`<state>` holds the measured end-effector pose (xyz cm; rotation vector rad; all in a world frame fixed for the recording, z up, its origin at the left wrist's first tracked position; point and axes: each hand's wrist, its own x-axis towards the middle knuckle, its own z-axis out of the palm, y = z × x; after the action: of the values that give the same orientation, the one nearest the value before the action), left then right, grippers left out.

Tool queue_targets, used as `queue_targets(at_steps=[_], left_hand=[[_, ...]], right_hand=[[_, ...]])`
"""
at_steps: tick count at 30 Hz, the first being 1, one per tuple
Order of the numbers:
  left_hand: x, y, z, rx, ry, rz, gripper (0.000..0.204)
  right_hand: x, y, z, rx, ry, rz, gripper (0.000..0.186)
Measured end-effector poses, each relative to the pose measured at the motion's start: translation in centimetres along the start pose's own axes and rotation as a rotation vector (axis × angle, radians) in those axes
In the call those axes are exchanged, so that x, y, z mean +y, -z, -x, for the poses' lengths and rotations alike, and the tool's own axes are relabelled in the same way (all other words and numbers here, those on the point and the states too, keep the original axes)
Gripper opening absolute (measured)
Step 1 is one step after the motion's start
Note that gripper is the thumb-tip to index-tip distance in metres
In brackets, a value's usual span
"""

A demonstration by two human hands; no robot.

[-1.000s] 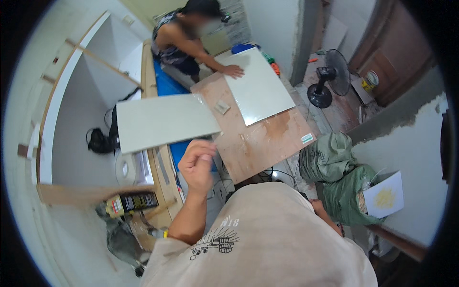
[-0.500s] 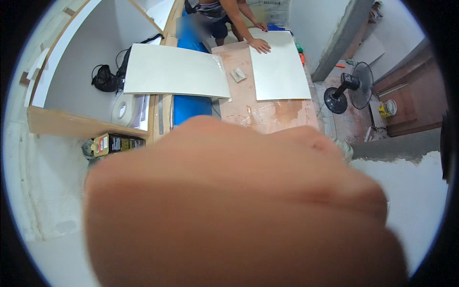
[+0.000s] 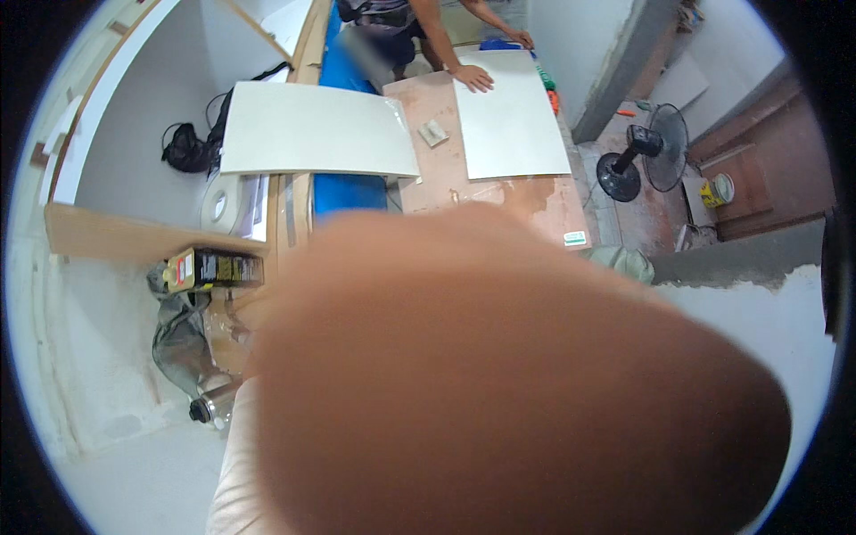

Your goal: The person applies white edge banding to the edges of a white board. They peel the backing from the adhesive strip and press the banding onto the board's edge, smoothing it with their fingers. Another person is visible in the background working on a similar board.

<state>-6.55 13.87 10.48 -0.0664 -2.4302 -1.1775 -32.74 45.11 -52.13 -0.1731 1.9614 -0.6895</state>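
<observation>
A large blurred shape of skin, seemingly my right hand (image 3: 517, 374), is very close to the view and covers its lower middle and right. Its fingers cannot be made out, and whatever lies behind it is hidden. My left hand does not show. Beyond, a white panel (image 3: 508, 116) lies on a pinkish work board (image 3: 428, 94). Another person's hand (image 3: 473, 78) rests flat on that panel, and the other hand (image 3: 521, 38) is at its far edge. A second white panel (image 3: 312, 129) lies to the left, across a blue surface (image 3: 348, 192).
A small pale block (image 3: 433, 133) sits between the panels. At left are a curved white cabinet (image 3: 116, 169), a tape roll (image 3: 220, 203), a black bag (image 3: 185, 147), a rectangular can (image 3: 214, 269) and a clear bottle (image 3: 216, 406). A black fan (image 3: 640, 156) and a yellow bucket (image 3: 716, 190) stand at right.
The blurred hand has shifted, uncovering the bottle and beige cloth at lower left. The other person's far hand has moved right along the panel's far edge. The view has shifted slightly.
</observation>
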Motion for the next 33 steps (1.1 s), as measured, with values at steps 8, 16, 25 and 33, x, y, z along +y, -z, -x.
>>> queue_targets(at_steps=[8, 16, 25, 33], left_hand=[[0.5, -0.6, 1.3, 0.011, 0.033, 0.0, 0.026], [0.6, -0.6, 2.2, 0.013, 0.019, 0.076, 0.029], [2.3, 5.3, 2.8, 0.175, -0.14, 0.475, 0.033], [-20.6, -1.1, 24.4, 0.442, 1.396, -0.023, 0.032]], right_hand=[[-3.9, -0.3, 1.6, -0.007, 0.023, 0.106, 0.04], [-5.9, -0.2, 4.0, 0.03, 0.032, 0.23, 0.045], [-7.4, 0.4, 6.5, 0.035, 0.032, 0.19, 0.044], [-2.6, -0.6, 16.5, -0.011, 0.085, 0.028, 0.036]])
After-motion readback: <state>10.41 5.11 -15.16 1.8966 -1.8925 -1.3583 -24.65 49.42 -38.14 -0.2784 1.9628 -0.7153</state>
